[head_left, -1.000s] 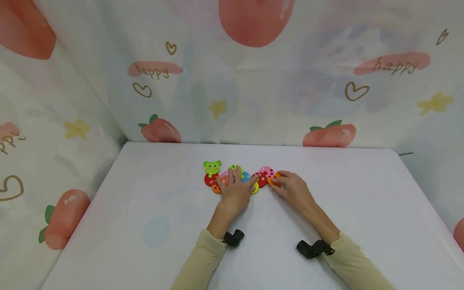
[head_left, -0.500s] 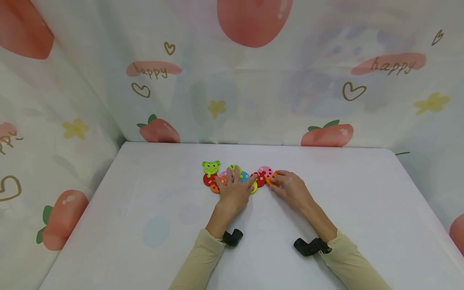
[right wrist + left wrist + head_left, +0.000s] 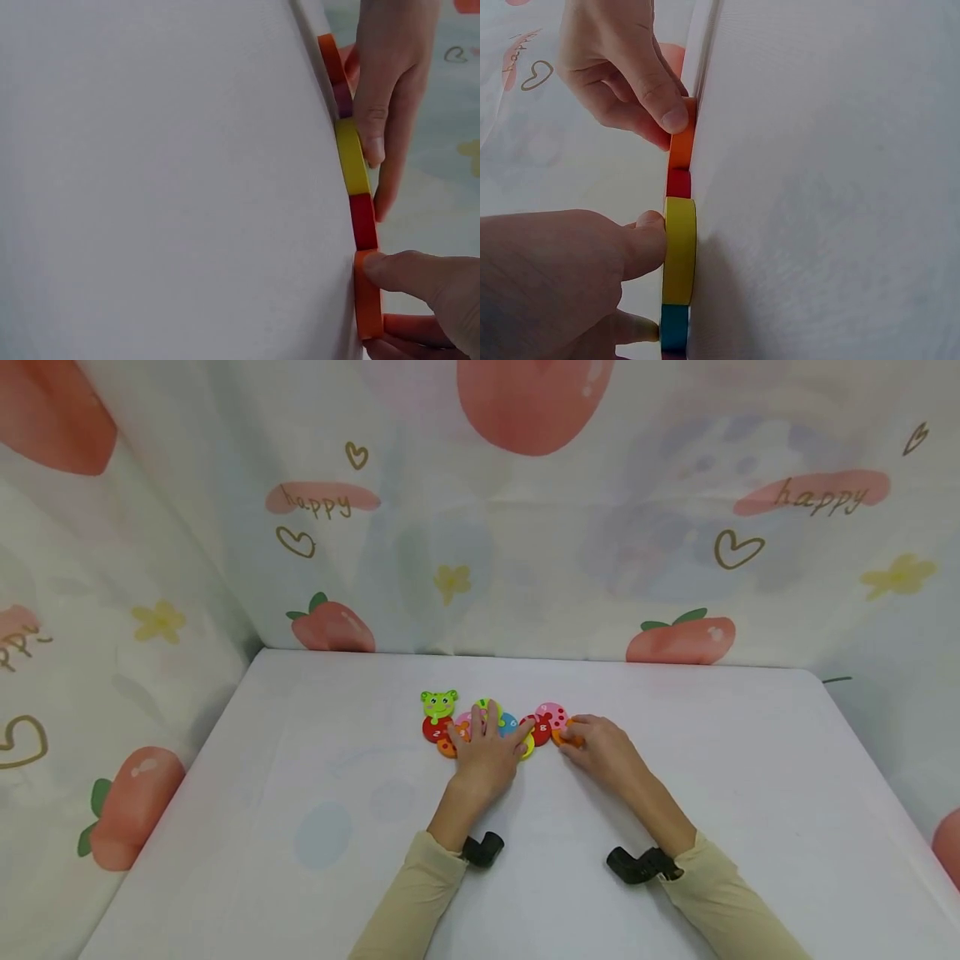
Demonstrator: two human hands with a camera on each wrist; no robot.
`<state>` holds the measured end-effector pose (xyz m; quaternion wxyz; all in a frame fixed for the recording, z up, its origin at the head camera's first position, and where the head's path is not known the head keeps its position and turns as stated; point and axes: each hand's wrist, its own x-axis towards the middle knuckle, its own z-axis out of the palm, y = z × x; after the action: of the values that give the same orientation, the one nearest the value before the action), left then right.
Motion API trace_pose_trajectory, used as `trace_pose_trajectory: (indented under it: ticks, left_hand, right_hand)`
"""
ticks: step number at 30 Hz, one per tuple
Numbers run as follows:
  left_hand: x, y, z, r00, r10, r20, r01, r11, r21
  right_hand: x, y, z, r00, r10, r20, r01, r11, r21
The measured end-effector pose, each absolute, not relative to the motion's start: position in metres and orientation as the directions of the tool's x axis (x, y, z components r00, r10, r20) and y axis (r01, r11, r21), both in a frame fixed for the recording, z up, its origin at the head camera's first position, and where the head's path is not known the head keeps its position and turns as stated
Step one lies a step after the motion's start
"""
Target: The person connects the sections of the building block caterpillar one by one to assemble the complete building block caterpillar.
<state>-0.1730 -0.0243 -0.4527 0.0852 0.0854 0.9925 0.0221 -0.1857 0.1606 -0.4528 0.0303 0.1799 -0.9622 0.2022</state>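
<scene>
A printed cloth (image 3: pixel 525 552) with strawberries, hearts and the word "happy" hangs behind and to the left of a white desk (image 3: pixel 300 827). On the desk, toward its far middle, lies a caterpillar puzzle (image 3: pixel 495 727) of round coloured pieces joined in a row from left to right.

The left hand (image 3: pixel 487 756) lies flat on the middle of the row, its fingers spread over the pink, green and blue pieces; in the left wrist view its thumb presses the edge of the yellow piece (image 3: pixel 679 251). The right hand (image 3: pixel 603 752) sits at the right end of the row, its fingers curled and pinching the orange piece (image 3: pixel 564 733), which touches the red piece (image 3: pixel 540 731) marked 8. A pink piece (image 3: pixel 553 714) with dots lies just beyond these two.

At the left end sits the green head (image 3: pixel 438 703), joined to another red piece (image 3: pixel 433 732), clear of both hands. A black camera mount (image 3: pixel 483 850) shows at each wrist, next to the beige sleeves (image 3: pixel 420 902).
</scene>
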Motion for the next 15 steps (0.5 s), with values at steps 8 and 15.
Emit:
trace_pose_trajectory:
  ticks: [8, 15]
  left_hand:
    - [-0.178, -0.038, -0.448, -0.965, 0.210, -0.156, 0.196, 0.975, 0.104]
    - [-0.186, -0.092, -0.445, -0.939, 0.330, -0.096, 0.291, 0.911, 0.291]
  right_hand:
    - [-0.185, 0.165, -0.456, -0.944, -0.306, 0.123, -0.329, 0.842, -0.427]
    - [-0.180, 0.170, -0.464, -0.976, -0.186, 0.114, -0.218, 0.826, -0.519]
